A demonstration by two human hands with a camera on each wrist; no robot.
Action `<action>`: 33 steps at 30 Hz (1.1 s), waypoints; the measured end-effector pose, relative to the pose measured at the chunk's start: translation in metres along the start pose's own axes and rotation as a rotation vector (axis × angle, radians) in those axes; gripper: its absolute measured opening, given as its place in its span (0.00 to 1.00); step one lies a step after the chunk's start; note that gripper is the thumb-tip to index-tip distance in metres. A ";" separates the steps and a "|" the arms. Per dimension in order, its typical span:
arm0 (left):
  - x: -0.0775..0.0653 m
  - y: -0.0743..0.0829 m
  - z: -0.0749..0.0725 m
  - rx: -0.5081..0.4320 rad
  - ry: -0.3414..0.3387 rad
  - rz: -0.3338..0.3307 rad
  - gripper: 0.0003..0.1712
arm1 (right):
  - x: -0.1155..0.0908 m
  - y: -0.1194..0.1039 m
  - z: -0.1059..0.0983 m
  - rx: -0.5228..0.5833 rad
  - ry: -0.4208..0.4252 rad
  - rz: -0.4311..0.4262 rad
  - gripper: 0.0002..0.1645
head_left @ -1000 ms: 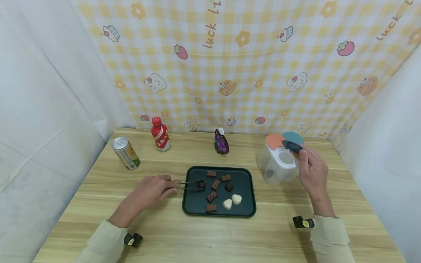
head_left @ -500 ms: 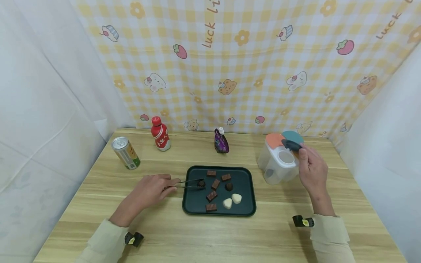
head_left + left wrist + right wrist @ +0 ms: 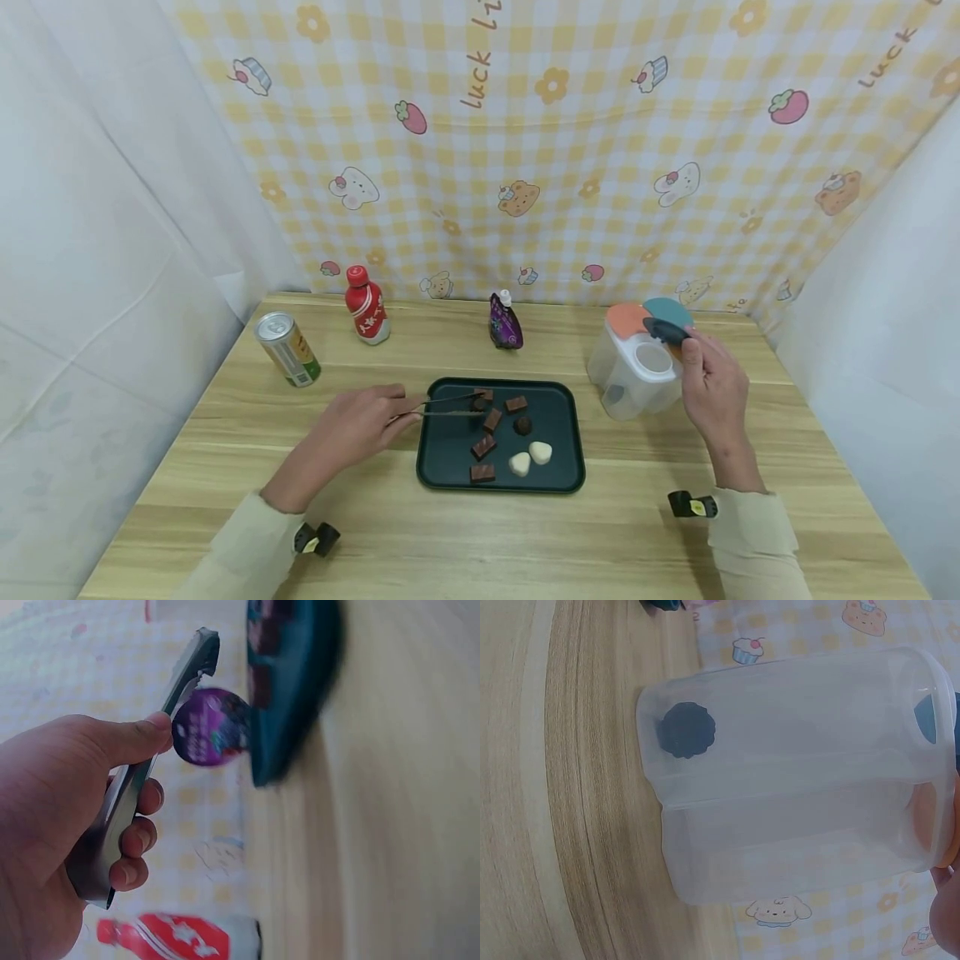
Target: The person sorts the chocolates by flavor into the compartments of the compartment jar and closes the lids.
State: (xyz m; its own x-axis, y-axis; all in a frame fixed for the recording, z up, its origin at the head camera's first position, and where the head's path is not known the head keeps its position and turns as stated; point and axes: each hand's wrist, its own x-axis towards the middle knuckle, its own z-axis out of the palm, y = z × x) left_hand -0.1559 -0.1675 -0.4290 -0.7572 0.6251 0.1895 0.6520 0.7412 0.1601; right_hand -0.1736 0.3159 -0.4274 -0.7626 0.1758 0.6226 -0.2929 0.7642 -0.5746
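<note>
My left hand (image 3: 363, 425) grips metal tongs (image 3: 105, 844) between thumb and fingers. Their tips reach over the dark green tray (image 3: 450, 467), on either side of a round dark chocolate (image 3: 477, 405). Several brown chocolate bars (image 3: 483, 447), another round dark chocolate (image 3: 522, 426) and two cream-coloured pieces (image 3: 529, 458) lie on the tray. At the right, my right hand (image 3: 715, 396) pinches the raised dark grey flap lid (image 3: 663, 331) of a clear storage container (image 3: 630, 392). One round opening is uncovered, and a dark scalloped piece (image 3: 687, 730) rests at the bottom of that compartment.
A drink can (image 3: 287, 350) and a red bottle (image 3: 367, 306) stand at the back left. A purple spouted pouch (image 3: 506, 322) stands behind the tray. Orange (image 3: 627, 321) and teal (image 3: 669, 312) lids cover other container compartments. A checked curtain (image 3: 450, 167) hangs behind the table.
The tongs and my left hand have moved right and slightly up in the head view, and the round dark chocolate has moved with the tips. My right hand keeps the lid in place.
</note>
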 end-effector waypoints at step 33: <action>0.124 0.097 0.009 -0.003 0.345 0.223 0.16 | 0.001 0.000 -0.001 -0.003 -0.019 -0.002 0.27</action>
State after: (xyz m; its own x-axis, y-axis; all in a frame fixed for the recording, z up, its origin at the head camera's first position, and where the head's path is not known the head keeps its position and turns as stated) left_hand -0.1868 -0.0154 -0.3982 -0.5397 0.6510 0.5338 0.7989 0.5961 0.0808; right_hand -0.1737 0.3166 -0.4269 -0.7725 0.1627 0.6138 -0.2930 0.7662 -0.5719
